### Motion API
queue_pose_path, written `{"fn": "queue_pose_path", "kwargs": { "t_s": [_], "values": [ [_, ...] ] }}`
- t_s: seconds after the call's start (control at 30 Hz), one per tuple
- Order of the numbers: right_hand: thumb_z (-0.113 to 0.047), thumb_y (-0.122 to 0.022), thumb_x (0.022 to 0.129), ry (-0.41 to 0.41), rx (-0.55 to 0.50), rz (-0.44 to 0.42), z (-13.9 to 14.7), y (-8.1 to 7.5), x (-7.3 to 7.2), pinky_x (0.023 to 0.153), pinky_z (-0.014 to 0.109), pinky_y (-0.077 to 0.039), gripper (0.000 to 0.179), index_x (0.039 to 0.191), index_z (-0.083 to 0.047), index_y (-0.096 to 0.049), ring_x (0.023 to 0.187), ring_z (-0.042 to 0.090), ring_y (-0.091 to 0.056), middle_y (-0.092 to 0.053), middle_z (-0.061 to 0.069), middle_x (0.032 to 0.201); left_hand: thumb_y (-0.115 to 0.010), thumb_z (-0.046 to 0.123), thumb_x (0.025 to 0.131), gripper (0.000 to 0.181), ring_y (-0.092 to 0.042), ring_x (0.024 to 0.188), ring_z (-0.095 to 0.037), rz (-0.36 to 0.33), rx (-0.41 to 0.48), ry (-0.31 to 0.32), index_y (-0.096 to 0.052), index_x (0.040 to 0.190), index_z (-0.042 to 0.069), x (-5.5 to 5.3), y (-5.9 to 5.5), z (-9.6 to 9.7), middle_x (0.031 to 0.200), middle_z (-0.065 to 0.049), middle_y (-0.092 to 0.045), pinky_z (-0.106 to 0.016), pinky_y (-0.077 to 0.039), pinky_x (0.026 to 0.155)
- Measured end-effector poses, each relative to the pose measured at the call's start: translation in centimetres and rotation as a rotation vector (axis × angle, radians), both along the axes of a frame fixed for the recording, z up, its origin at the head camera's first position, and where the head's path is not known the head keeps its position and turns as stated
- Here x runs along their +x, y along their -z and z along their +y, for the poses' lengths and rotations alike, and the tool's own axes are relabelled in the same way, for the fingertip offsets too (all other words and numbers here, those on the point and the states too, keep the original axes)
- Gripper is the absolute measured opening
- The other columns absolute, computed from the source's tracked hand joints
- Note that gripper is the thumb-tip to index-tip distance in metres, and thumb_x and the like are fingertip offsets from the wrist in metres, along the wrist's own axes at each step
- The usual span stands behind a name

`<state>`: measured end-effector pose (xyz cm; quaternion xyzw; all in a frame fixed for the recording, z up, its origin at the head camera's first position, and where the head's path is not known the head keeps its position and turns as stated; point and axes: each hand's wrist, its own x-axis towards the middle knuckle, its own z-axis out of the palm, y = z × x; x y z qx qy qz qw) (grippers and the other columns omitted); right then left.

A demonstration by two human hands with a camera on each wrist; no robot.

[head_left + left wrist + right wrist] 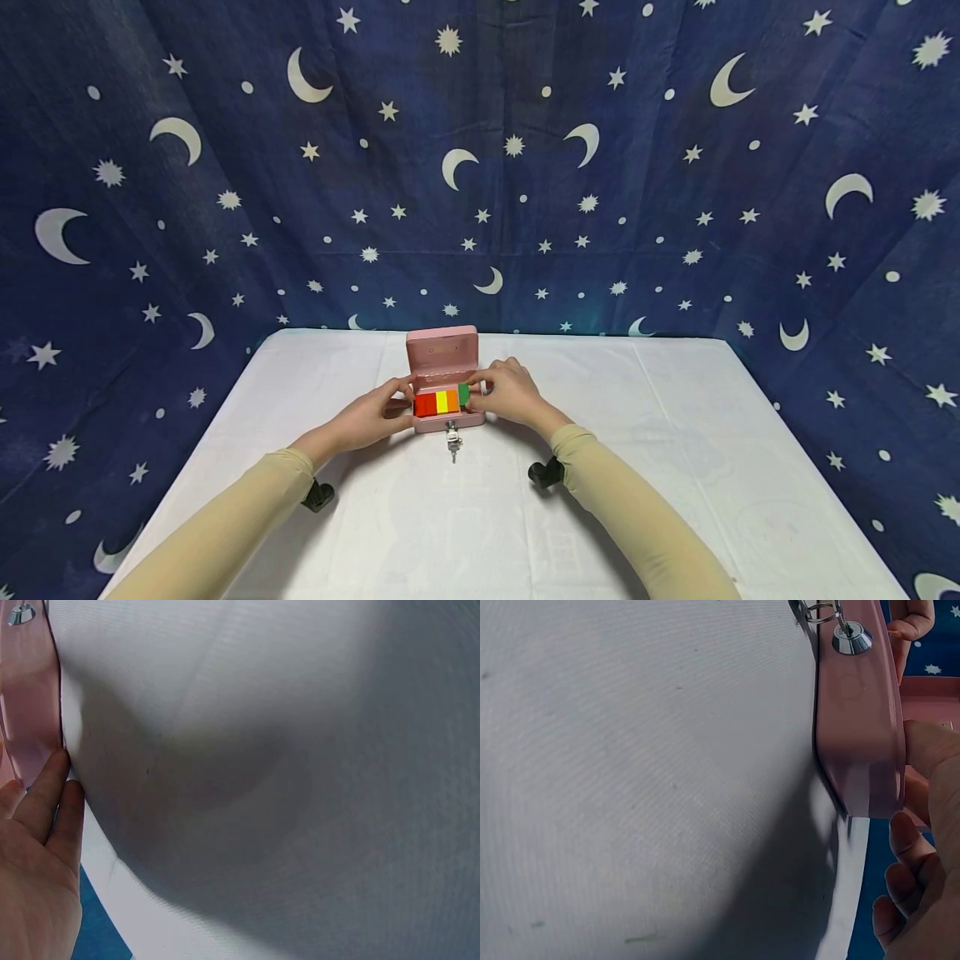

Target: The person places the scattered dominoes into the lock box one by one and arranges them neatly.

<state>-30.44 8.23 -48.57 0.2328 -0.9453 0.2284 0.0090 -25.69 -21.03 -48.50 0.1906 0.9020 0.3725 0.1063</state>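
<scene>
A small pink cash box [429, 425] stands on the table with its lid [442, 348] raised. In it lie red blocks [425, 405], a yellow block [442, 402] and an orange block [452, 401], side by side. My right hand [512, 392] reaches over the right end and pinches a green block [463, 394] between thumb and finger, next to the orange one. My left hand [371, 412] grips the left end of the box, thumb toward the front. In the left wrist view, its fingers [46, 795] touch the box end; the blocks are hidden there.
Keys [453, 442] hang from the lock [851, 637] on the box's front. A white cloth [480, 517] covers the table. Behind and beside it hangs a dark blue curtain [525, 217] with moons and stars. Black camera mounts [545, 473] sit under both wrists.
</scene>
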Motion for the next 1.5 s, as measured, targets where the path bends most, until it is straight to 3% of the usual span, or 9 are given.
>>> {"fn": "queue_pose_path", "kwargs": {
  "t_s": [0.8,1.5],
  "values": [
    [-0.041,-0.083,0.081,0.01,0.167,-0.039,-1.2,-0.9,-0.1,0.074,0.032,-0.038,0.038,0.115,-0.026,-0.077,0.088,0.018,-0.043,-0.059,-0.009,0.086,-0.076,0.042,0.091,0.039,-0.058,0.129,-0.023,0.012,0.006,0.0,-0.051,0.113,0.021,0.1,-0.1,0.1,0.164,0.003,-0.031,-0.046,-0.039,0.114],
    [-0.038,-0.086,0.08,0.005,0.179,-0.056,-1.5,-1.0,-0.1,0.077,0.032,-0.039,0.038,0.114,-0.024,-0.077,0.09,0.019,-0.044,-0.062,-0.007,0.09,-0.077,0.043,0.09,0.041,-0.059,0.128,-0.023,0.013,0.004,-0.01,-0.052,0.113,0.021,0.2,-0.1,0.1,0.164,0.002,-0.032,-0.047,-0.037,0.115]
  ]
}}
